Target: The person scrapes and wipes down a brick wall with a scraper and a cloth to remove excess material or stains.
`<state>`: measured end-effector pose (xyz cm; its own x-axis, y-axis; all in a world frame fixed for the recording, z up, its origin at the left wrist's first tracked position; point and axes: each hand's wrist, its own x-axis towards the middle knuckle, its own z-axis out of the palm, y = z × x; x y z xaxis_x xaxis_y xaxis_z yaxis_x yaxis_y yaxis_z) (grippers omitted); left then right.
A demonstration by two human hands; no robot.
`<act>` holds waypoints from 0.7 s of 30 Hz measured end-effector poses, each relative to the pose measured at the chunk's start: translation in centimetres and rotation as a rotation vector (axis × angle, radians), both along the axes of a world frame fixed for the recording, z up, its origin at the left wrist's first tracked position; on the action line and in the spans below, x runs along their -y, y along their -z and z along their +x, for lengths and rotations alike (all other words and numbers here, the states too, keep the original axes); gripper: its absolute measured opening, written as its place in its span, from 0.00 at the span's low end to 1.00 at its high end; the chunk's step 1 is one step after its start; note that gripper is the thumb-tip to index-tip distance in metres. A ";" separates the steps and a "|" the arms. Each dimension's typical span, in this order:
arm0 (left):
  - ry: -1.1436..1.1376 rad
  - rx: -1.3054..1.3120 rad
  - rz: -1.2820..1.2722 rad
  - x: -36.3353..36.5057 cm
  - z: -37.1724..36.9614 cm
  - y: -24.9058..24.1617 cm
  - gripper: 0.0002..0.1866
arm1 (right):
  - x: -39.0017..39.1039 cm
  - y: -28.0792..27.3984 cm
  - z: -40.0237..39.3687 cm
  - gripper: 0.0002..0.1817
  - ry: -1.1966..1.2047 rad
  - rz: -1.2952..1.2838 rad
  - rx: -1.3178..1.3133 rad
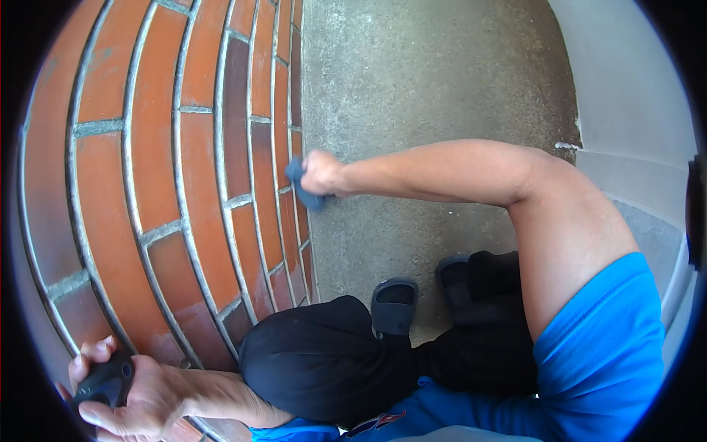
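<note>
My right hand [322, 174] is stretched out to the low part of the brick wall [159, 180], near where it meets the floor. Its fingers are closed on a blue-grey oblong pad [300, 184] that lies against the bricks; the exact kind of pad is not clear, and the hand is slightly blurred. At the lower left, my left hand [140, 398] is wrapped around a small black rounded device [108, 379] beside the wall. Part of that device is hidden by the thumb and fingers.
A rough concrete floor [434, 81] runs alongside the wall. To the right stands a pale grey wall [626, 88]. My bent knee [324, 361] in black trousers is close to the bricks, and dark slippers [395, 306] are on my feet.
</note>
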<state>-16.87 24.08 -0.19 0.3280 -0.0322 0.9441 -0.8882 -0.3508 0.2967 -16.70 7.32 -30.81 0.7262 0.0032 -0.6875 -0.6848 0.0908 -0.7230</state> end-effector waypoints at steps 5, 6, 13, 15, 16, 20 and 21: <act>0.009 -0.083 0.046 0.3 -1.1 0.1 0.18 | -3.0 -0.3 -2.1 0.15 -0.678 0.269 0.044; 0.057 -0.118 0.042 -0.1 -1.1 0.0 0.17 | -2.7 -0.5 -1.7 0.16 -0.813 0.249 0.074; 0.091 -0.261 0.105 -0.3 -2.2 -0.2 0.17 | 2.1 -1.5 0.7 0.19 -0.814 0.178 0.068; 0.118 -0.284 0.086 -0.3 -2.3 -0.2 0.17 | 3.8 -3.2 0.6 0.20 -0.785 0.092 0.037; 0.104 -0.286 0.087 -0.1 -2.5 -0.2 0.17 | 4.8 -3.8 0.6 0.21 -0.852 0.018 0.096; 0.173 -0.307 0.097 0.2 -2.8 0.0 0.17 | 7.3 -5.2 0.9 0.18 -0.833 -0.202 0.121; 0.201 -0.326 0.093 0.1 -2.9 0.0 0.17 | 8.1 -5.6 1.0 0.18 -0.822 -0.180 0.074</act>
<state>-19.74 23.93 -0.23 0.5885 -0.2068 0.7816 -0.8065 -0.2181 0.5496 -15.65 -0.74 -25.19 0.5844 0.4452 -0.6785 -0.4327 -0.5364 -0.7246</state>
